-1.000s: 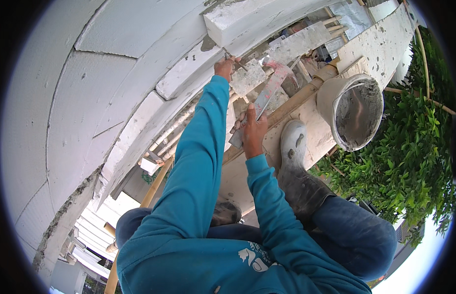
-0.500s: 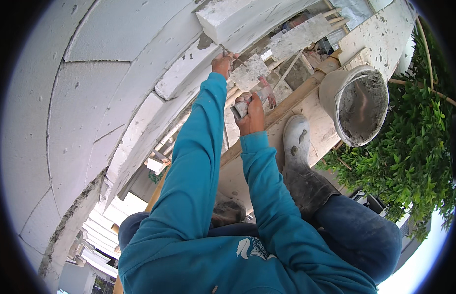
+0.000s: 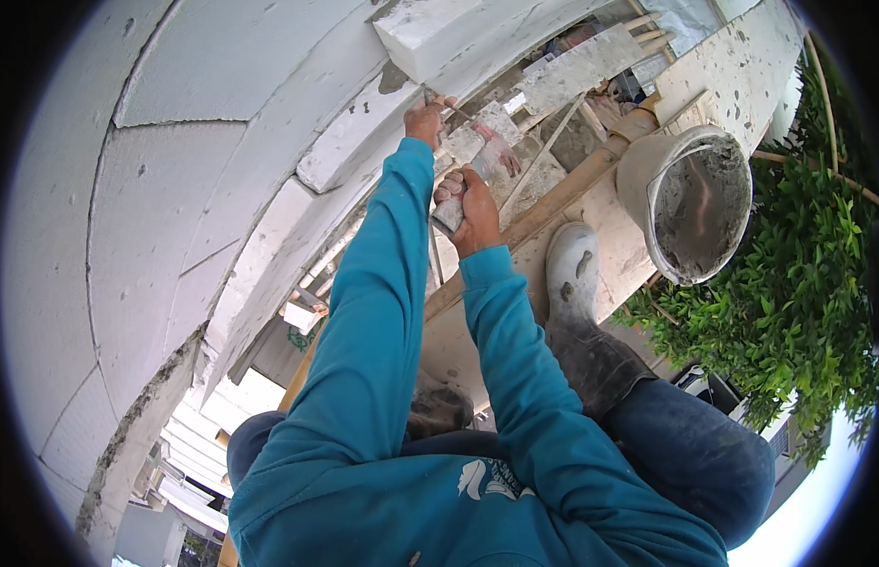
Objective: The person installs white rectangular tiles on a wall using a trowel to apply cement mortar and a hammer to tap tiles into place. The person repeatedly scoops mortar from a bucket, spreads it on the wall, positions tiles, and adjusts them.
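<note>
A trowel [image 3: 451, 214] is clasped in the closed right hand [image 3: 470, 203] by its handle, above the plank [image 3: 600, 236] near the wall-side edge. A thin nail-like piece [image 3: 451, 106], too small to tell, is pinched in the left hand [image 3: 426, 118] at the white block wall [image 3: 222, 189]. The trowel is judged stiff, light, best gripped at the handle.

A mortar-smeared steel trowel with a grey handle [image 3: 451, 214] is being gripped upright, its blade [image 3: 491, 151] being held just beside the white aerated-concrete block wall [image 3: 222, 161].
</note>
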### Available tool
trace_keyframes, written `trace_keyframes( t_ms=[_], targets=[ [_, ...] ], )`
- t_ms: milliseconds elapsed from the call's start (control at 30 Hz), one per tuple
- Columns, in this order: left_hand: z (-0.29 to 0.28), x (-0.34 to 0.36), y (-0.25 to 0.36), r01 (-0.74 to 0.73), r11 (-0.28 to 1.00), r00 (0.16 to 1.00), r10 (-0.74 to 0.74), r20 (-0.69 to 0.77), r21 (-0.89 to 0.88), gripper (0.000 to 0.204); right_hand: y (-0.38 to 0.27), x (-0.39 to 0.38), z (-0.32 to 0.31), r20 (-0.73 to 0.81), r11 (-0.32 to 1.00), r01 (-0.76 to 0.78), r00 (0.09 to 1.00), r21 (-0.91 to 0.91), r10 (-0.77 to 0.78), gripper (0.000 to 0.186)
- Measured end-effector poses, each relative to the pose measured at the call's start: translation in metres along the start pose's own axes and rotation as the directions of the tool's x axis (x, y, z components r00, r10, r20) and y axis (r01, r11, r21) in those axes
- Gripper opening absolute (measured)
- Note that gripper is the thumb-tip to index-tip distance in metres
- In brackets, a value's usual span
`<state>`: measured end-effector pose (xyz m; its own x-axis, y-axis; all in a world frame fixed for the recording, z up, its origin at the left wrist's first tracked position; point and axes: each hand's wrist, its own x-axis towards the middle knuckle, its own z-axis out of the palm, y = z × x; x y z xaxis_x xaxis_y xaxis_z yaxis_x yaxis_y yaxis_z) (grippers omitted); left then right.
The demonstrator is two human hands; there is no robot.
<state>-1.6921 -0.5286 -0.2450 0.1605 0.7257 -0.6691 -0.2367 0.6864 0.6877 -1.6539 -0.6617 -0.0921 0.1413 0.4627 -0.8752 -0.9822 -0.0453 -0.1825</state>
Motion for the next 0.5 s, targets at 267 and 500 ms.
trace_keyframes(
  t_ms=[267,500],
  targets=[
    [0.002,0.000,0.005,-0.041,0.999,0.999,0.041,0.018,0.013,0.012,0.007,0.007,0.006,-0.022,0.995,-0.008,1.000,0.100,0.010,0.025],
    [-0.013,0.011,0.004,-0.050,0.997,0.996,0.054,0.067,-0.061,0.011,0.008,-0.005,0.006,-0.010,0.995,-0.016,1.000,0.094,0.017,0.021]
  ],
)
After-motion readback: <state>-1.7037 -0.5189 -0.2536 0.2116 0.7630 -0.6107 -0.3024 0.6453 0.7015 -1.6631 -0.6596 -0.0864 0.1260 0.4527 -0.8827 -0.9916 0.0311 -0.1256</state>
